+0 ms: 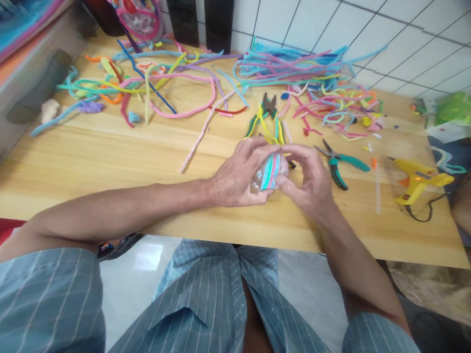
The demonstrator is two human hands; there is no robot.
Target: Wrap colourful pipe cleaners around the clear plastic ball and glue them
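Note:
Between my hands, above the front middle of the table, is a small clear rounded plastic piece (270, 171) with bands of teal, pink and light blue pipe cleaner round it. My left hand (243, 171) wraps it from the left, thumb below and fingers over the top. On the right side, my right hand (309, 176) pinches its edge with thumb and fingertips. Just behind the hands lie pliers with green and yellow handles (270, 115), partly covered by them. To the right rest teal-handled needle-nose pliers (338, 164), jaws apart.
A yellow glue gun (419, 179) lies at the right with a clear glue stick (378, 189) beside it. Loose pipe cleaners (184, 78) spread over the back left; a thick bundle (294, 66) lies by the tiled wall. One pale pink strand (200, 137) reaches toward my left hand.

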